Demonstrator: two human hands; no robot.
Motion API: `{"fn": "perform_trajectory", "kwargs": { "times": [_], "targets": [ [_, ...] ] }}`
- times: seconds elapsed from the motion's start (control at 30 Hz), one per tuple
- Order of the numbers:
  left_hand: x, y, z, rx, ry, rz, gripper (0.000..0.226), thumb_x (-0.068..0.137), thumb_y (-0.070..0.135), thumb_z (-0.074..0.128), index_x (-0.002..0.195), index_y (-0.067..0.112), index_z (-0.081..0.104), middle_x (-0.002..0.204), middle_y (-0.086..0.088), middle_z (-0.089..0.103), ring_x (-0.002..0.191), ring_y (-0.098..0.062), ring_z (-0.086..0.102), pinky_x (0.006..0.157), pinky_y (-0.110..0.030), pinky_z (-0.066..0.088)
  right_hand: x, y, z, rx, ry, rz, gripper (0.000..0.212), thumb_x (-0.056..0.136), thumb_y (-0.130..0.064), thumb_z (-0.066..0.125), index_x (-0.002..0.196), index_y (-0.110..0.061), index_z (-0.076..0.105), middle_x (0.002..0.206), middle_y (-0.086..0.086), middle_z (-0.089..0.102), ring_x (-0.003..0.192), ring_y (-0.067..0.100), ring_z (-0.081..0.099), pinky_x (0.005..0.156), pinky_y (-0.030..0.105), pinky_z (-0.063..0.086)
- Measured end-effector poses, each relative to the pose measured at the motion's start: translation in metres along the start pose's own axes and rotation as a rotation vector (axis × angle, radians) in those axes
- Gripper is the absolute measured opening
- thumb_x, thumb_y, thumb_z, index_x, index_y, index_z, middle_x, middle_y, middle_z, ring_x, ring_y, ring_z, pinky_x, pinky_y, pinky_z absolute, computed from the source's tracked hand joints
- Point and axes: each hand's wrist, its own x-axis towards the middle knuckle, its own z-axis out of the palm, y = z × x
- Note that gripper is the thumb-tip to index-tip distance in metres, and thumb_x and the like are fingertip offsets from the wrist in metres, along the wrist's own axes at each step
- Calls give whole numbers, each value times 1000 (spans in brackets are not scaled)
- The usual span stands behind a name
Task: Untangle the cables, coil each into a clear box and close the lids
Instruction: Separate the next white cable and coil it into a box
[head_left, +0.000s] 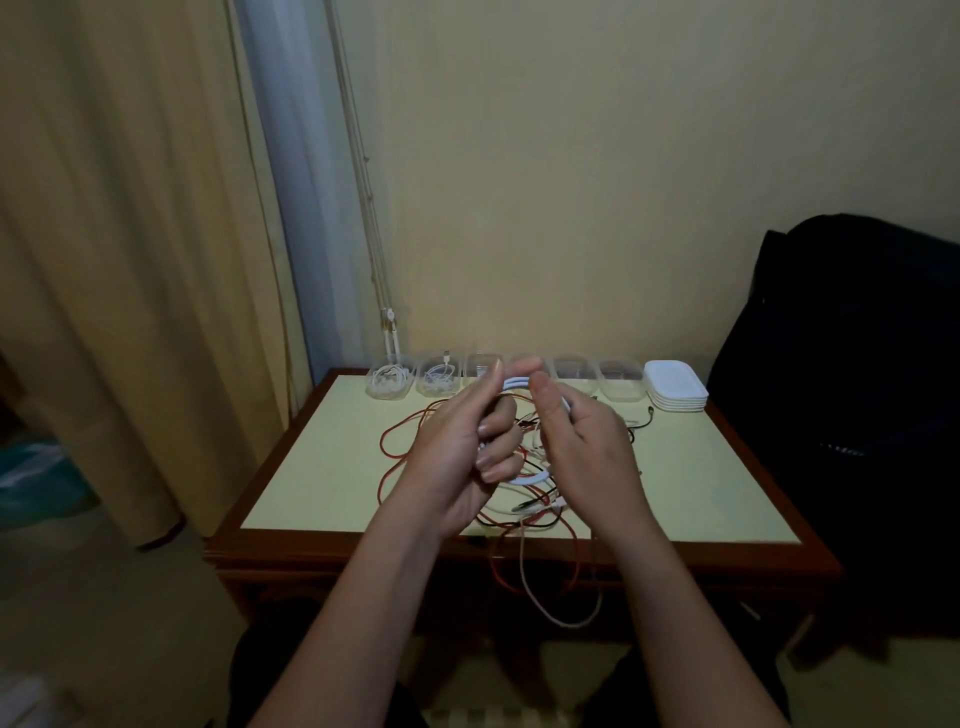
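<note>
Loops of white cable sit clamped in left hand; right hand pinches alongside, likely sizing them for boxes beyond.

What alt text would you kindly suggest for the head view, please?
The left hand and right hand hold a coiled white cable above a table strewn with tangled cables. Clear boxes line its far edge, two holding white cables, beside stacked white lids.

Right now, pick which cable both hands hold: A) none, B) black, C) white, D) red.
C: the left hand and right hand hold a white cable looped between them, while the red cables lie on the table.
</note>
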Motion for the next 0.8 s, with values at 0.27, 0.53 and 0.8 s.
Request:
{"fn": "perform_trajectory", "kwargs": {
  "times": [0.27, 0.53, 0.8],
  "targets": [
    [7, 14, -9, -16, 141, 79, 31, 104, 27, 45, 113, 4, 63, 53, 8, 19, 36, -1, 16, 32, -16, 11, 19, 0, -9, -3, -187, 7, 47, 94, -62, 49, 73, -21, 57, 63, -4, 51, 58, 8, 45, 56, 26, 36],
    [1, 55, -63, -635, 94, 108, 28, 103, 28, 49, 108, 6, 66, 52, 8, 31, 33, -5, 22, 28, -22, 27, 20, 39, -50, -3, -184, 87, 41, 92, -48, 66, 70, -17, 54, 60, -10, 42, 57, 10, 37, 59, 30, 33],
    [-3, 62, -71, -679, 160, 223, 32, 102, 24, 44, 120, 7, 64, 54, 8, 29, 39, -7, 20, 33, -20, 19, 10, 64, -52, -87, -24, 72, 14, 94, -26, 70, 81, -28, 68, 78, -9, 70, 68, 14, 59, 65, 30, 46]
  ]
}}
